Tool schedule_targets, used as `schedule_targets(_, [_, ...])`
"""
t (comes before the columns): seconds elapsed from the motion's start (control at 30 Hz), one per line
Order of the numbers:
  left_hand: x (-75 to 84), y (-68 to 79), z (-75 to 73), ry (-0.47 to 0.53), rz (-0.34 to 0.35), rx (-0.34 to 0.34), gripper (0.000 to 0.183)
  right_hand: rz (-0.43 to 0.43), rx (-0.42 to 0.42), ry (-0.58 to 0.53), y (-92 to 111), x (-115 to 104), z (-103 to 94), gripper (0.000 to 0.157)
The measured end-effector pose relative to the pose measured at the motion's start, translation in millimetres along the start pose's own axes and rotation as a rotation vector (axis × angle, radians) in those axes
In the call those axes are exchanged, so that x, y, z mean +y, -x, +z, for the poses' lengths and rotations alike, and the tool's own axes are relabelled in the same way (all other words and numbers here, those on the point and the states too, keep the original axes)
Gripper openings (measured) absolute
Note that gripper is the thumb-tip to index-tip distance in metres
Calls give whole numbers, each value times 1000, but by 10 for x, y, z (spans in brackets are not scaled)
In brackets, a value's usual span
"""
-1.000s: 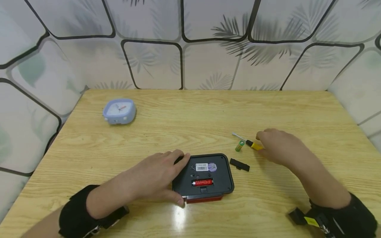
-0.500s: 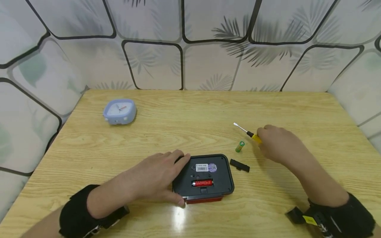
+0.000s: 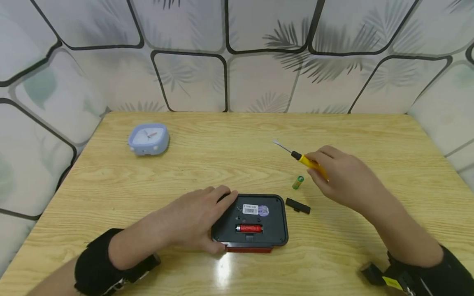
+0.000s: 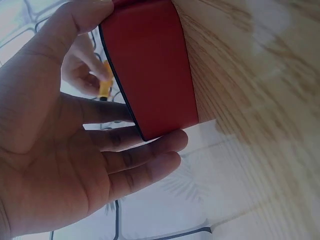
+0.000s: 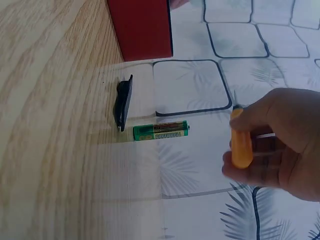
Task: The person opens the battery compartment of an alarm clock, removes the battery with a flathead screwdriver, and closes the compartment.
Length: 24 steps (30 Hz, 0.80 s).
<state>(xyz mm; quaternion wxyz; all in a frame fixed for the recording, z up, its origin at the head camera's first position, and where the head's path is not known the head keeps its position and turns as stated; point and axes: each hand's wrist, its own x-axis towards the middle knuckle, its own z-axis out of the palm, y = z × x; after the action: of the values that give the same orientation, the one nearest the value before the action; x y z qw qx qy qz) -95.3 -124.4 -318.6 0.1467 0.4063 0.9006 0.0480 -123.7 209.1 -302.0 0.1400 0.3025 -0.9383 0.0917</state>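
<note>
My left hand (image 3: pixel 201 220) grips the left end of a red box with a black back (image 3: pixel 272 235), thumb at its near edge and fingers along the far side. A red battery (image 3: pixel 249 228) sits in the slot of the back, beside a barcode label (image 3: pixel 250 209). In the left wrist view the box's red side (image 4: pixel 150 70) faces the camera. My right hand (image 3: pixel 342 181) pinches the yellow handle of a screwdriver (image 3: pixel 310 163), raised above the table, its metal tip pointing to the far left. Below it a green battery (image 5: pixel 161 131) stands upright on the table.
A small black battery cover (image 3: pixel 298 206) lies just right of the box. Toward the back left of the wooden table (image 3: pixel 222 152) stands a light blue alarm clock (image 3: pixel 149 139). A wall with a leaf pattern (image 3: pixel 259 78) rises behind the table.
The right hand has picked the screwdriver up off the table and carried it up and to the left. The box has shifted slightly left and nearer under the left hand.
</note>
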Motion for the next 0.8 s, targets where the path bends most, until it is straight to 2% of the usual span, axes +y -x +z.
schedule_targets(0.13, [-33, -10, 17, 19, 11, 19, 106, -182, 87, -131, -13, -37, 21, 27])
schedule_targets(0.27, [-46, -14, 19, 36, 21, 33, 107, -315, 157, -272, -34, -91, 36, 44])
schedule_targets(0.3, [-46, -16, 18, 37, 22, 36, 106, -332, 170, -298, -37, -105, 39, 43])
schedule_targets(0.4, [-36, -24, 9, 51, 33, 27, 106, -334, 154, -367, -25, -138, 33, 33])
schedule_targets(0.5, [-16, -36, 0, 78, 40, -6, 107, -301, 100, -418, -2, -166, 20, 21])
schedule_targets(0.67, [9, -47, -5, 103, 49, -58, 112, -278, 57, -471, 11, -205, 4, 22])
schedule_targets(0.8, [10, -46, 9, 88, 69, -36, 113, -302, 79, -544, 5, -247, 13, 26])
